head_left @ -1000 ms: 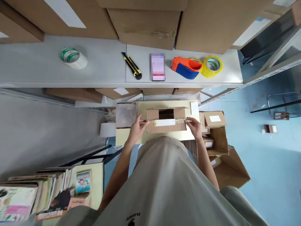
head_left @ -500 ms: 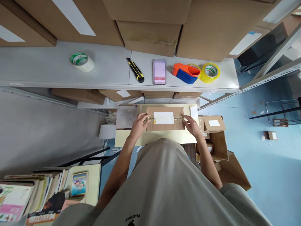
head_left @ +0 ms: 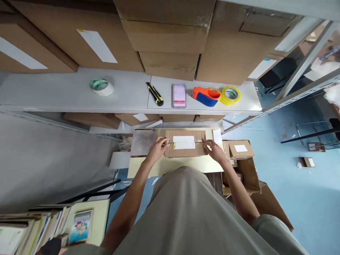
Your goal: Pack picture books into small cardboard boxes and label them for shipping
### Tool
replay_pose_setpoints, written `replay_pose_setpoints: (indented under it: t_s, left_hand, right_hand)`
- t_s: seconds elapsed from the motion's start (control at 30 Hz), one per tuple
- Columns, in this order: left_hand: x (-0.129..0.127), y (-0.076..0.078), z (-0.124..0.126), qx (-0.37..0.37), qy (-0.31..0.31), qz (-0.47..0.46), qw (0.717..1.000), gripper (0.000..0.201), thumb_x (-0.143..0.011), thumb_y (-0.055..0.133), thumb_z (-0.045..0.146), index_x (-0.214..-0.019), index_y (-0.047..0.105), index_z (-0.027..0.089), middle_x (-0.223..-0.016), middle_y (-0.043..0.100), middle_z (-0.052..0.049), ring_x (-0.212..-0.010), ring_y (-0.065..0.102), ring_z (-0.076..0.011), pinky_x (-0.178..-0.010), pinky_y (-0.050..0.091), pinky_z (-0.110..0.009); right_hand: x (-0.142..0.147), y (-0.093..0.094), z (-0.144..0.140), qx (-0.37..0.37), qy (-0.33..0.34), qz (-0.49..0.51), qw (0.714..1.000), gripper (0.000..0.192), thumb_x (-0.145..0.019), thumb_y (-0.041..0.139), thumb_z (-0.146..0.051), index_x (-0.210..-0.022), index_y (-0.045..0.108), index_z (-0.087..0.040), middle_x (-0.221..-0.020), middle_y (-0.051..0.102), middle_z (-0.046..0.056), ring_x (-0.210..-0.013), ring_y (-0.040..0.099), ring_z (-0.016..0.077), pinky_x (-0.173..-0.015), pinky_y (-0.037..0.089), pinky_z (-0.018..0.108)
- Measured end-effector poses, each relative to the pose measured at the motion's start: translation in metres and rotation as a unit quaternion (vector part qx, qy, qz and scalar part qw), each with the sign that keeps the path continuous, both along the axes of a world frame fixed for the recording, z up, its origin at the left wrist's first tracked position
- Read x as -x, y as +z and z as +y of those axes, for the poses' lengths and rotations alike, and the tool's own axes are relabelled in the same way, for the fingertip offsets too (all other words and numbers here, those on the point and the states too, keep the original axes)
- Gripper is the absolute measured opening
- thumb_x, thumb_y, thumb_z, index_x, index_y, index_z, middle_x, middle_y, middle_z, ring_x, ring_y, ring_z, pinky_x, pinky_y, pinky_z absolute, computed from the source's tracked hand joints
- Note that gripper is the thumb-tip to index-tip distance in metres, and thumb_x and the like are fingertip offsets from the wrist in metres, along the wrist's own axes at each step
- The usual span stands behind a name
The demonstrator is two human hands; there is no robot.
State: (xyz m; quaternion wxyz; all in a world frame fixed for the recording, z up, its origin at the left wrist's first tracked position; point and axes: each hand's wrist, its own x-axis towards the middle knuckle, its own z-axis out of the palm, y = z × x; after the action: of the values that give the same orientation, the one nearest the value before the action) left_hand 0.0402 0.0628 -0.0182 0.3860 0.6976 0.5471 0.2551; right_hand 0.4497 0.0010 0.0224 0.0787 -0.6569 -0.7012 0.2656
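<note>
Your left hand (head_left: 156, 150) and right hand (head_left: 214, 151) at either end of a small carton (head_left: 186, 153)

Nearest you is your grey-green shirt (head_left: 183, 212), with your bare forearms reaching past it on both sides. Ahead, the carton lies on the pale yellow bench (head_left: 151, 171), its long side across your front. Your hands are well apart, fingers bent, fingertips touching the carton's two ends; you cannot tell from here how firmly they pinch. The top flaps meet along a lengthwise seam, and a white label (head_left: 183, 139) straddles it. Clear tape shows near both ends.

Beside the bench on your right sit more cardboard boxes (head_left: 245, 166). Beyond, on the grey shelf (head_left: 127, 94), you have, left to right, a white tape roll (head_left: 106, 89), a yellow-and-black cutter (head_left: 154, 94), a phone with a blurred screen (head_left: 179, 95), an orange-and-blue tape dispenser (head_left: 206, 97) and a yellow tape roll (head_left: 230, 95). Large cartons (head_left: 170, 63) stand behind them.
</note>
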Motion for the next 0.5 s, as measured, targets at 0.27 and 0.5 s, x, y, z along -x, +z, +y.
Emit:
replay_pose_setpoints:
  t_s: [0.27, 0.5]
  left_hand:
    - [0.001, 0.034, 0.023, -0.055, -0.021, 0.06, 0.997, 0.031, -0.104, 0.08, 0.042, -0.131, 0.083, 0.025, -0.167, 0.065, -0.018, -0.163, 0.063, -0.0407, -0.137, 0.055, -0.06]
    - [-0.062, 0.115, 0.089, -0.183, -0.077, -0.026, 0.98, 0.026, -0.114, 0.072, 0.038, -0.135, 0.082, 0.027, -0.157, 0.077, -0.013, -0.148, 0.075, -0.033, -0.135, 0.058, -0.056]
  right_hand:
    - [-0.004, 0.032, 0.016, -0.119, 0.032, -0.003, 0.992, 0.055, -0.121, 0.056, -0.044, -0.173, 0.065, -0.026, -0.173, 0.066, 0.021, -0.156, 0.071, 0.0401, -0.128, 0.064, 0.061]
    - [0.003, 0.114, 0.14, -0.269, 0.009, -0.05, 0.962, 0.06, -0.118, 0.061, -0.041, -0.173, 0.057, -0.018, -0.176, 0.062, 0.027, -0.163, 0.06, 0.0462, -0.138, 0.047, 0.067]
